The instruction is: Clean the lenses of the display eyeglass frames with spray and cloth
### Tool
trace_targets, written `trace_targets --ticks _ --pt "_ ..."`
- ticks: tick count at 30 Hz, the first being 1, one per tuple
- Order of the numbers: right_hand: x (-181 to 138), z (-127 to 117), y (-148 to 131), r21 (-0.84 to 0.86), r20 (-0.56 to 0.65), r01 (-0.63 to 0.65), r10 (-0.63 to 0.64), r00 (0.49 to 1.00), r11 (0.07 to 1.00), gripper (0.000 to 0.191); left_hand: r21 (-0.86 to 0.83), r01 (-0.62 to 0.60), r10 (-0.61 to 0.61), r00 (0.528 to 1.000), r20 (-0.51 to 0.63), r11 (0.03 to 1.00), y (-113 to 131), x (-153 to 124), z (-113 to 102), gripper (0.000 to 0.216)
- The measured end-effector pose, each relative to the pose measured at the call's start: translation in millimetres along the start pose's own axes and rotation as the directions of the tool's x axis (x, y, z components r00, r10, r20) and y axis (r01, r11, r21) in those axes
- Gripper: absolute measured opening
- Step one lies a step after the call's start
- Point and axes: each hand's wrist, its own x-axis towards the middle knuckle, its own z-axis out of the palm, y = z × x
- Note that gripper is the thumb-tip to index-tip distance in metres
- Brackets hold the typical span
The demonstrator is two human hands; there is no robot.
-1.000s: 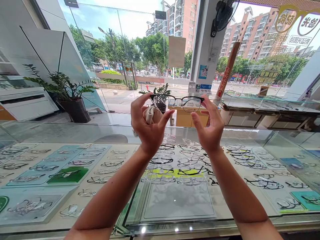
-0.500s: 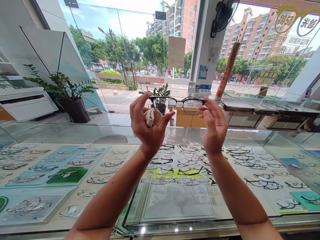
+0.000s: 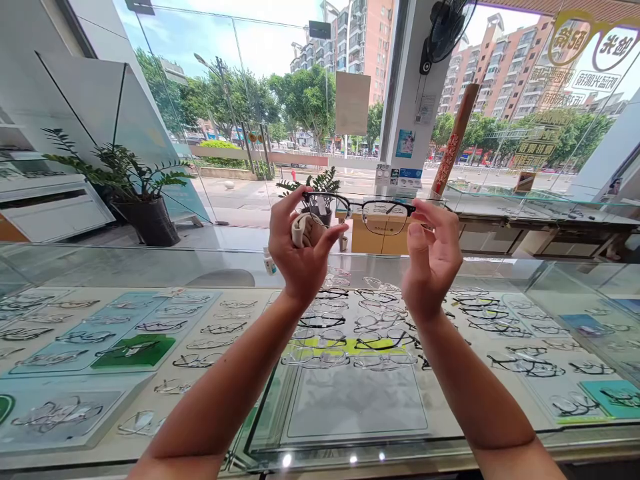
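A pair of eyeglasses (image 3: 385,202) with dark upper rims and clear lenses is held up in front of me, above the glass counter. My left hand (image 3: 300,250) grips its left end with the fingertips, and a folded pale cloth (image 3: 299,230) is tucked in the same palm. My right hand (image 3: 434,257) has its fingers on the right end of the frame, the thumb bent in below. The lenses face the window, and the temples are mostly hidden.
A glass display case (image 3: 360,407) with rows of eyeglasses spans the space below my arms. A small white bottle (image 3: 270,261) stands beside my left wrist. Farther off are a potted plant (image 3: 145,207), a yellow cabinet (image 3: 375,237) and a wall fan (image 3: 445,33).
The eyeglasses have tilted, their right side now slightly lower, and both hands have shifted a little to the right. The small bottle has come into fuller view beside my left hand.
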Motion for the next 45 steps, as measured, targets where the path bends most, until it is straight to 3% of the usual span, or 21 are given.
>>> trace_targets --ticks 7,19,24,30,34,37,45 --pt "4.5 -1.5 4.3 0.036 0.027 -0.158 0.157 0.987 0.987 0.030 0.074 -0.016 0.015 1.000 0.025 0.997 8.7 0.1 -2.7 0.066" --pt "10.3 0.0 -1.6 0.133 0.021 -0.241 0.241 0.970 0.961 0.023 0.161 -0.229 0.236 0.971 -0.029 0.960 2.9 -1.0 -1.7 0.069" --pt "9.2 -1.3 1.3 0.227 0.062 -0.346 0.341 0.938 0.910 0.028 0.134 -0.189 0.191 0.982 -0.002 0.973 -0.8 -2.8 -1.8 0.076" --pt "11.1 -3.4 11.5 0.252 0.113 -0.443 0.428 0.896 0.860 0.031 0.103 -0.024 0.018 0.998 0.057 0.994 7.0 0.0 -2.1 0.064" --pt "11.6 -3.9 22.2 0.269 0.144 -0.500 0.479 0.866 0.823 0.032 0.086 0.016 -0.022 0.998 0.067 0.996 9.8 0.7 -2.3 0.064" --pt "11.4 -4.3 26.7 0.215 0.177 -0.490 0.460 0.870 0.845 0.036 0.097 0.011 -0.017 0.998 0.062 0.995 10.3 0.4 -2.5 0.063" --pt "12.2 -4.9 11.2 0.227 0.137 -0.332 0.307 0.942 0.916 0.029 0.112 -0.052 0.052 0.999 0.003 0.992 -1.2 -4.4 -0.3 0.072"
